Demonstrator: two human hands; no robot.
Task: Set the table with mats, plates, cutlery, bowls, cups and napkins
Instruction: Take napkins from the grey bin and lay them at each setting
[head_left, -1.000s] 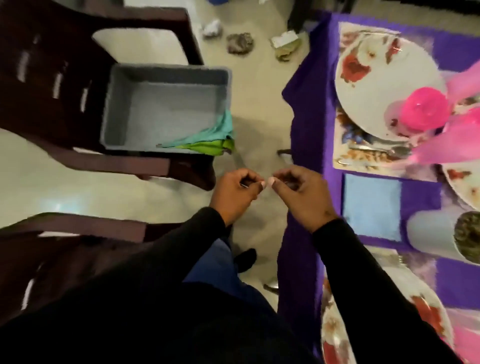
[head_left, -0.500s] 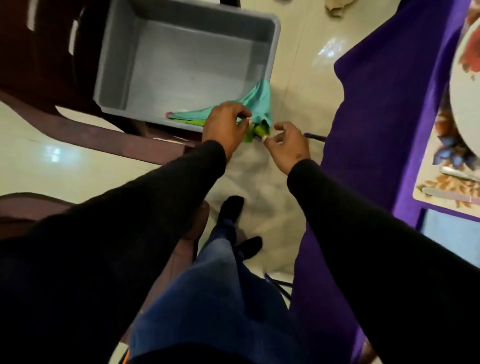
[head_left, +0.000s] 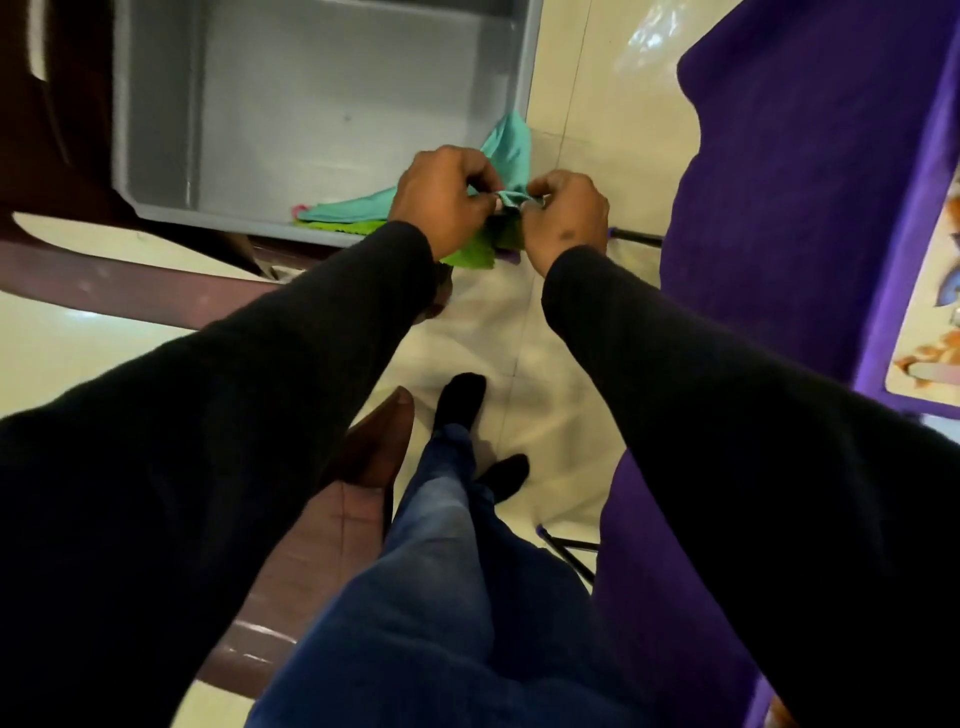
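Head view, upper centre of frame. Item: teal cloth napkin (head_left: 511, 150), draped over the near right corner of a grey rectangular plastic tub (head_left: 322, 109), part inside, one corner bunched outside the rim.

Left hand (head_left: 441, 200) and right hand (head_left: 569, 213) meet at that bunched corner, fingers of both curled and pinching the fabric between them; the hands are almost touching, neither clearly nearer.

The napkin's long axis runs from the pinch point leftward along the tub's near wall.

Beneath it: a green fuzzy cloth (head_left: 467, 249), its edge hanging over the rim below the left wrist.

Tub contents otherwise: bare grey floor.

The tub sits on a dark brown plastic chair (head_left: 62, 156), upper left.

Right of frame: a bench under a purple tablecloth (head_left: 810, 171), with the corner of a floral placemat (head_left: 930, 358) at the right edge. A lift would likely carry the napkin rightward to it.
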